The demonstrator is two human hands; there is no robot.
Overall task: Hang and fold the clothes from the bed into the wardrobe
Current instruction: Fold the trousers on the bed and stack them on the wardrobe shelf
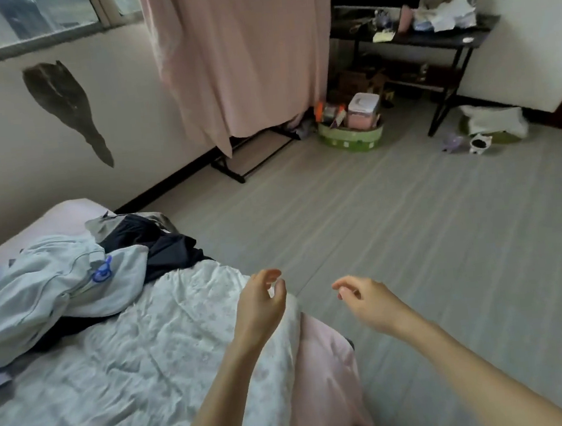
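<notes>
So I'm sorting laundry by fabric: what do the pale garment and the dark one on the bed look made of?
Pale garment: matte, thick, probably cotton, with soft bulky folds. Dark garment: thinner, slightly sheeny, possibly synthetic; limp drape.

No writing, label, brand or number could be read anywhere. The packets in the green basket [351, 137] on the floor and the papers [452, 11] heaped on the table [427, 39] carried print too blurred to make out, and the clothes [56, 286] on the bed [133, 364] showed no lettering.
</notes>
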